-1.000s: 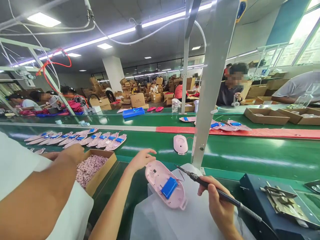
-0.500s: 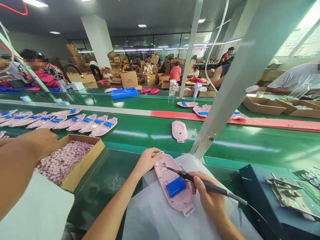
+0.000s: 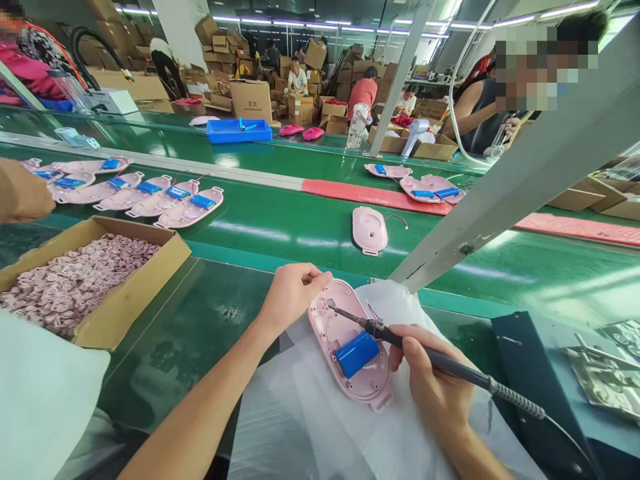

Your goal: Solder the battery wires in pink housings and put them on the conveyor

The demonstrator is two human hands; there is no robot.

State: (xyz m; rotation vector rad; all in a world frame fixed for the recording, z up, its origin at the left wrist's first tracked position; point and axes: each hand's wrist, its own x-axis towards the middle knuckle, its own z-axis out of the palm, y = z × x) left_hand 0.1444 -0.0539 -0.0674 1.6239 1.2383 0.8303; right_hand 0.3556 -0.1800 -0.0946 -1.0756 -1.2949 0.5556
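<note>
Pink plastic casing half (image 3: 331, 337) lies open side up on white sheeting (image 3: 300, 417), a blue battery pack (image 3: 357, 355) inside; the left hand (image 3: 294, 295) pinches its far end, thumb and fingers nearly together; the right hand (image 3: 439, 377) has its fingers closed round a soldering iron (image 3: 423, 353), tip over that far end; whether it touches, I cannot tell.
</note>
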